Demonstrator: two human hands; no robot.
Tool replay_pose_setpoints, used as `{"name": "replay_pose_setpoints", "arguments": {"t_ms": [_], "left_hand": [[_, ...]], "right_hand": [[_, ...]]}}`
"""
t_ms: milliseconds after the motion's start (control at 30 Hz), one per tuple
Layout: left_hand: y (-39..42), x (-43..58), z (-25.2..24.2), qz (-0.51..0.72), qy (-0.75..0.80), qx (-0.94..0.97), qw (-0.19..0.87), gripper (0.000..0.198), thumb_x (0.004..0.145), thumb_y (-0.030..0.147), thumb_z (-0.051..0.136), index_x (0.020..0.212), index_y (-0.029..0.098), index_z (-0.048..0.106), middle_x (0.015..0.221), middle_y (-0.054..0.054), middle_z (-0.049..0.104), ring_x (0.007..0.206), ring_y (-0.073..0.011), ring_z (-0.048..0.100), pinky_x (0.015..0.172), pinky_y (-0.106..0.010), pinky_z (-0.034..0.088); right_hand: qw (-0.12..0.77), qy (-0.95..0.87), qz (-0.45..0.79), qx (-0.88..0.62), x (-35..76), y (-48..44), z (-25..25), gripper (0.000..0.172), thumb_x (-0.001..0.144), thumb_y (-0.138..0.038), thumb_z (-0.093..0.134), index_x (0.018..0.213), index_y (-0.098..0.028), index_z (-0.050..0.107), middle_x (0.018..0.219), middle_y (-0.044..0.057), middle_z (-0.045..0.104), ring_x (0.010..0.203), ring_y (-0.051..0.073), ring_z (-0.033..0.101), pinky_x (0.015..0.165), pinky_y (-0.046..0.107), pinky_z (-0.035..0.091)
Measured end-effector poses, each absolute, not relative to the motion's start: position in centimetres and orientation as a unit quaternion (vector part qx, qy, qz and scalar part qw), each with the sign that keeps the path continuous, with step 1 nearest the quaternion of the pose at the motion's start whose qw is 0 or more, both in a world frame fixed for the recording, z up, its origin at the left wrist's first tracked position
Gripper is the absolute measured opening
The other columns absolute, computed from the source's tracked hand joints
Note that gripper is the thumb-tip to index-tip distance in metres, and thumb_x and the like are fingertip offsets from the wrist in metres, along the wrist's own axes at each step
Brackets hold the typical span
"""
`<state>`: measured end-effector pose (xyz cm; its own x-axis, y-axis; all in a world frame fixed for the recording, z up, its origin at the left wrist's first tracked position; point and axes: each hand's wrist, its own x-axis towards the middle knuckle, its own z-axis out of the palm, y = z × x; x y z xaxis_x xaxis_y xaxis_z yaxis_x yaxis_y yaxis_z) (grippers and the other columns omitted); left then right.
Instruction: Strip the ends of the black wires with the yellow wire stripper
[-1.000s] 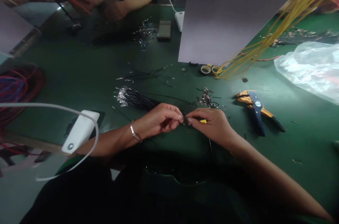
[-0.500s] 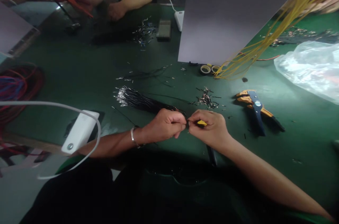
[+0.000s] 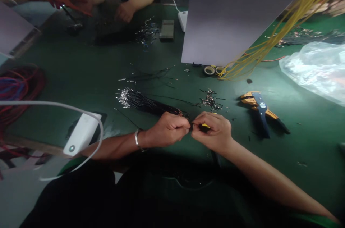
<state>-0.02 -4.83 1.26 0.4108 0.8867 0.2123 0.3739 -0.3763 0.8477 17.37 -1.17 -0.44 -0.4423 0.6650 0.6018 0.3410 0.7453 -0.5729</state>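
My left hand (image 3: 171, 130) is closed in a pinch, its fingertips almost meeting those of my right hand (image 3: 212, 131). A thin black wire (image 3: 125, 117) with a bare end runs under my left wrist and seems to lead into that hand. The right thumb and forefinger are pressed together on something too small to make out. Yellow parts of a tool (image 3: 205, 125) show through and above the right hand; whether it is held or lies beneath, I cannot tell. Just behind the left hand lies a bundle of black wires (image 3: 147, 104) with shiny ends at its left.
Wire scraps (image 3: 210, 100) lie behind my right hand. To the right are wire strippers (image 3: 260, 107) and a clear plastic bag (image 3: 315, 69). Yellow wires (image 3: 280, 41) hang beside a grey panel (image 3: 226, 16). A white box (image 3: 82, 134) with a cable stands left. Across the table a co-worker's hand (image 3: 126, 11) shows.
My hands stay almost in place, fingertips shifting slightly. More of the yellow tool part shows above my right hand. Across the table, the co-worker's hand and the red-orange tool have moved a little.
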Motion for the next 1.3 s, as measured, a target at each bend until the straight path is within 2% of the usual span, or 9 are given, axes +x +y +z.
{"name": "replay_pose_setpoints", "arguments": {"t_ms": [267,467,600,700,867,1033,1167,1300], "left_hand": [[-4.7,0.0,1.2,0.335,0.421,0.754,0.376,0.023,0.081,0.011,0.047,0.060,0.016,0.055,0.046,0.004,0.053,0.045,-0.0062,0.048,0.050,-0.017,0.037],[-4.6,0.0,1.1,0.290,0.444,0.786,0.318,0.027,0.082,0.016,0.047,0.055,0.018,0.051,0.049,0.002,0.052,0.049,-0.0093,0.047,0.054,-0.023,0.036],[-4.0,-0.4,1.4,0.316,0.450,0.766,0.333,0.022,0.082,0.017,0.050,0.062,0.017,0.060,0.051,0.002,0.056,0.051,-0.0091,0.051,0.056,-0.021,0.039],[-3.7,-0.9,1.9,0.329,0.466,0.722,0.391,0.018,0.081,0.017,0.054,0.065,0.015,0.063,0.050,0.002,0.057,0.048,-0.0076,0.051,0.051,-0.019,0.039],[-3.4,-1.3,2.0,0.326,0.489,0.561,0.582,0.013,0.078,0.022,0.061,0.069,0.012,0.065,0.047,0.003,0.056,0.038,-0.0056,0.045,0.040,-0.017,0.036],[-3.1,-1.2,1.7,0.344,0.457,0.429,0.699,0.014,0.072,0.024,0.067,0.070,0.011,0.063,0.043,0.003,0.056,0.033,-0.0048,0.042,0.033,-0.015,0.031],[-3.0,-1.0,1.6,0.342,0.449,0.386,0.729,0.013,0.070,0.023,0.067,0.070,0.011,0.063,0.042,0.003,0.056,0.031,-0.0036,0.040,0.032,-0.014,0.029],[-2.9,-1.1,1.4,0.350,0.436,0.383,0.736,0.012,0.071,0.023,0.066,0.071,0.011,0.063,0.044,0.002,0.057,0.033,-0.0036,0.042,0.034,-0.014,0.032]], "right_hand": [[0.420,-0.818,0.205,-0.336,17.4,-1.4,-0.3,0.015,0.063,-0.008,0.054,0.057,-0.021,0.056,0.050,-0.004,0.061,0.046,0.013,0.059,0.046,0.023,0.044],[0.386,-0.775,0.313,-0.391,17.9,-1.5,-0.3,0.011,0.063,-0.013,0.056,0.055,-0.021,0.059,0.051,-0.002,0.062,0.048,0.014,0.059,0.047,0.025,0.044],[0.385,-0.724,0.409,-0.402,18.1,-1.4,-0.1,0.009,0.064,-0.014,0.060,0.058,-0.019,0.064,0.054,-0.001,0.065,0.051,0.014,0.060,0.048,0.026,0.045],[0.381,-0.640,0.542,-0.390,18.2,-1.2,-0.2,0.006,0.065,-0.013,0.065,0.062,-0.018,0.068,0.054,0.000,0.065,0.047,0.012,0.057,0.046,0.025,0.044],[0.355,-0.476,0.743,-0.309,18.0,-0.7,-0.7,0.001,0.071,-0.015,0.071,0.070,-0.016,0.072,0.053,0.000,0.067,0.041,0.011,0.057,0.043,0.025,0.047],[0.335,-0.441,0.782,-0.287,18.0,-0.3,-0.8,0.008,0.072,-0.022,0.076,0.075,-0.015,0.073,0.057,0.001,0.069,0.049,0.016,0.065,0.043,0.025,0.049],[0.335,-0.447,0.783,-0.274,18.2,-0.1,-1.0,0.011,0.075,-0.025,0.075,0.079,-0.016,0.073,0.061,0.001,0.070,0.051,0.015,0.065,0.048,0.027,0.051],[0.336,-0.469,0.766,-0.283,18.3,0.1,-1.4,0.014,0.078,-0.029,0.073,0.081,-0.016,0.072,0.062,0.001,0.069,0.050,0.014,0.063,0.050,0.028,0.052]]}}
